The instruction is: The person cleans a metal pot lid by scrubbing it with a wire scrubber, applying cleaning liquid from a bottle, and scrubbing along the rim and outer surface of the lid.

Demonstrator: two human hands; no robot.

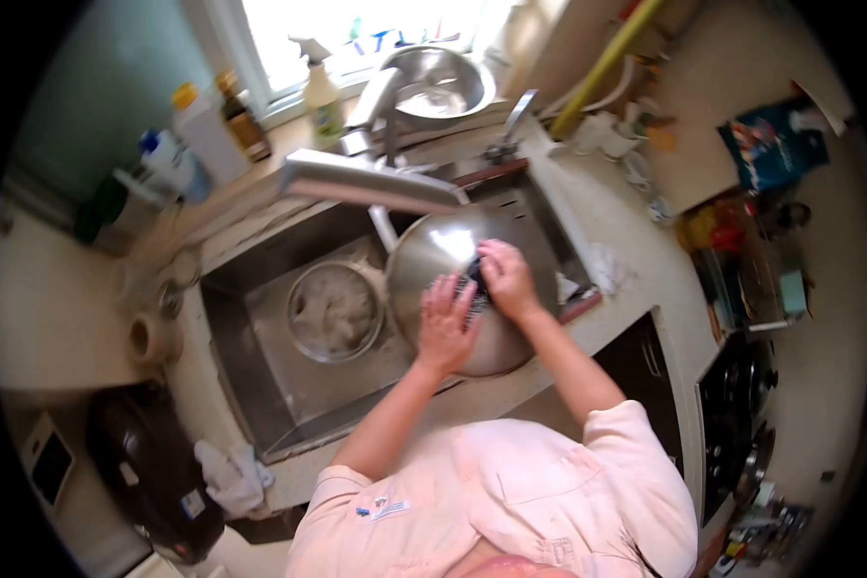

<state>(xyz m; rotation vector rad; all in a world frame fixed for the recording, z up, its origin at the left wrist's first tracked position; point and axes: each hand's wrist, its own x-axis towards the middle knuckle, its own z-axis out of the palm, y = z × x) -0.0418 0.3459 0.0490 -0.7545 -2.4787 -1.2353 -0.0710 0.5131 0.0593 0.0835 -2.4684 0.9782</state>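
Observation:
A large, shiny, round metal lid (424, 246) rests over the right part of the sink, its domed side up. My left hand (446, 332) lies on the dome with fingers stretched out, touching the near side of a small dark piece (475, 292) with pale marks. My right hand (507, 276) has its fingers curled against the other side of this piece. Whether it is the lid's knob or a separate scrubber, I cannot tell. Left of the lid, a round metal bowl (335, 310) with pale, cloudy contents stands in the sink basin.
A wide faucet (366, 183) reaches over the steel sink (289, 409). Behind it stand a spray bottle (322, 101) and a metal basin (438, 82). Bottles (207, 135) line the left ledge. A stove (732, 424) is at right, a white cloth (231, 477) at left.

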